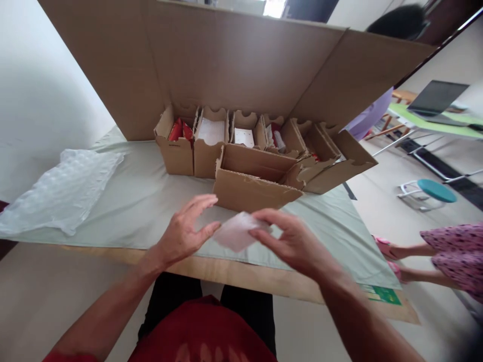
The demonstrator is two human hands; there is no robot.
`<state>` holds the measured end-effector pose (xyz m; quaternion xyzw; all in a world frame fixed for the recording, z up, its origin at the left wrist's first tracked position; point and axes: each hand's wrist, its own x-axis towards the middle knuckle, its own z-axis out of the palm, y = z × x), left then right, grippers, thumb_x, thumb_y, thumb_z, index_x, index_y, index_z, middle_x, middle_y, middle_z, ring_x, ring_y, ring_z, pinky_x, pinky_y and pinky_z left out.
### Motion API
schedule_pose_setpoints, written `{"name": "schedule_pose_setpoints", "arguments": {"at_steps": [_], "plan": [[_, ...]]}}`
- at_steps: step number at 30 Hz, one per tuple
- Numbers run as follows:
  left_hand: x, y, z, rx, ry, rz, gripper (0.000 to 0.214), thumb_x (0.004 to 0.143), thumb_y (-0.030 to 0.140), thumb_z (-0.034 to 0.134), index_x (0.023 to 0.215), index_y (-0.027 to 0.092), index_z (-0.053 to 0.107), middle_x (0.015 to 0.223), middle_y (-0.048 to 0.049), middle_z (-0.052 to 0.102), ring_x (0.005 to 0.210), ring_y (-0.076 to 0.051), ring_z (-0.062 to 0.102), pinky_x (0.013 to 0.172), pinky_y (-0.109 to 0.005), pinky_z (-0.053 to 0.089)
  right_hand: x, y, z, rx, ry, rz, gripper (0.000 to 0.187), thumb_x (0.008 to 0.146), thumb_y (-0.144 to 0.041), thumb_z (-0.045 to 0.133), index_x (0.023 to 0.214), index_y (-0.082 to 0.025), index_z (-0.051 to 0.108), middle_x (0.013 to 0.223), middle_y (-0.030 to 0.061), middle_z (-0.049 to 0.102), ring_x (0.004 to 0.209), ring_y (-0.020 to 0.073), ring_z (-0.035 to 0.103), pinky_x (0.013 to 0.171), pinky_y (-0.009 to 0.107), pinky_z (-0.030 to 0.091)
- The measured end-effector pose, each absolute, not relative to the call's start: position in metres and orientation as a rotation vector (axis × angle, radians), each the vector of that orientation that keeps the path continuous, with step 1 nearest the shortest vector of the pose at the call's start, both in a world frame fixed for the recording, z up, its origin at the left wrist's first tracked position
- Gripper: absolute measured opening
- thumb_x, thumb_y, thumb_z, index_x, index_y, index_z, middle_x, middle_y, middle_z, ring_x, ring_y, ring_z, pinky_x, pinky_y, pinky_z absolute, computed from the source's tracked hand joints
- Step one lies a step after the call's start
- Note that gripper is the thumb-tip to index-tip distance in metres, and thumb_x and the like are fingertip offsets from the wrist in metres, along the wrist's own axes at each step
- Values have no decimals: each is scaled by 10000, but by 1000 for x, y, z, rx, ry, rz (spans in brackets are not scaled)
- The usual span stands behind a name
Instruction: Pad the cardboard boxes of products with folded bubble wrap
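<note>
Both my hands are raised over the near edge of the table, with a small whitish translucent packet [237, 232] between them. My right hand [292, 241] pinches the packet's right side with thumb and fingers. My left hand [186, 229] has its fingers apart, the thumb tip at the packet's left corner. Just beyond the hands stands an open cardboard box [252, 188] with nothing visible inside. Behind it is a row of small cardboard boxes [211, 143] holding red and white items.
A large cardboard sheet [234, 65] stands upright behind the boxes. Bubble wrap [62, 193] lies at the table's left on the pale green cloth [139, 201]. To the right, another person's legs [433, 256], a teal stool [435, 191] and a laptop [437, 98] on a green desk.
</note>
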<state>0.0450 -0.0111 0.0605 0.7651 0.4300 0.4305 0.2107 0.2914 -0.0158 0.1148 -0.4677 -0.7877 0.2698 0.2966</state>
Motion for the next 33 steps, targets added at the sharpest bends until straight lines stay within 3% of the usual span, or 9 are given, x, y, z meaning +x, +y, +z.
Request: {"name": "schedule_pose_setpoints", "arguments": {"at_steps": [4,9,17,22,26,33], "plan": [[62,47,80,2472,1240,1232,372,953,189,553,1322,169,595,1463,-152,593,1003,-189,721,890,-341,599,327,8,160,-1333,-1872,303,169,869,-410,718,909,-247,738,786,-1,706,671,164,601,622,294,463],[76,78,72,2645,1319,1212,282,889,53,500,1080,162,677,999,-73,750,865,-196,732,742,-303,593,344,36,181,-1376,-1730,-74,213,841,-391,760,956,-213,751,808,9,705,675,151,564,666,304,464],[71,55,49,2583,1234,1372,240,913,32,524,1039,177,668,998,-57,732,892,-170,727,777,-275,590,320,107,154,-1301,-2159,-124,186,870,-282,602,976,-214,738,891,63,734,821,228,642,737,347,491],[69,56,47,2565,1208,1371,244,909,21,533,1038,184,662,1005,-53,728,891,-156,723,776,-257,590,315,121,162,-1693,-2411,-373,190,860,-284,602,951,-190,740,858,89,742,794,244,660,713,334,443],[69,55,44,2533,1190,1386,254,901,14,535,1034,191,660,1009,-46,724,895,-149,720,772,-249,588,313,112,163,-2045,-2508,-547,250,917,-290,546,981,-151,744,888,159,765,837,304,711,704,354,453],[71,54,43,2522,1223,1401,249,894,22,526,1010,193,663,992,-44,720,887,-156,722,754,-258,598,309,138,125,-2152,-2743,-292,336,981,-201,456,1161,-114,727,1058,207,773,1039,314,734,810,349,533]]}}
